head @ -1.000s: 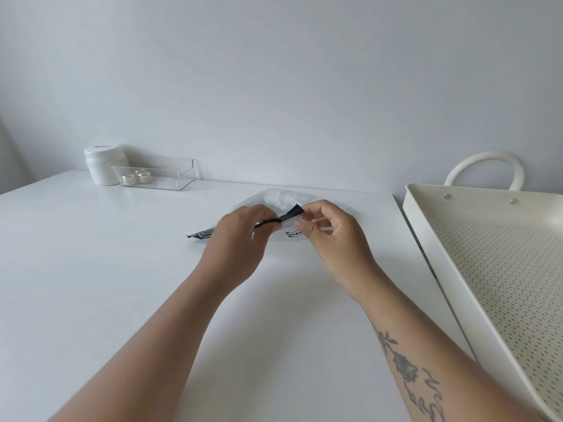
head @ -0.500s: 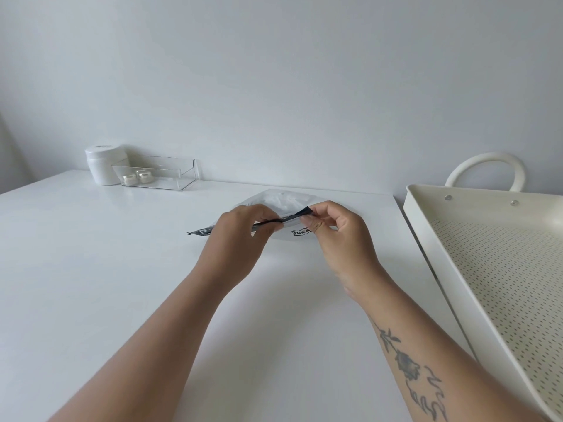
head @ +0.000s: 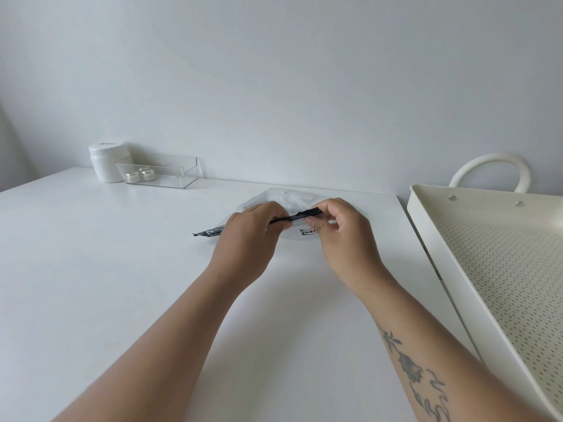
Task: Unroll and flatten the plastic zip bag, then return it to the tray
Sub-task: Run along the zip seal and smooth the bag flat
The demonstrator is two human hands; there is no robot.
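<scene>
My left hand (head: 246,239) and right hand (head: 344,239) pinch the bag (head: 292,197) along its crosswise zip edge, seemingly crumpled; the tray (head: 432,239) lies rightward.

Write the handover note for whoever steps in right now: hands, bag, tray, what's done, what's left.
Left hand: grip pinches the black strip of the zip bag, mid-length.
Right hand: pinches the strip's raised right end.
Bag: on the table, left of the tray, puffed, creased.
Done: out of the tray, mostly unrolled.
Left: flatten it, return it to the tray.
</scene>
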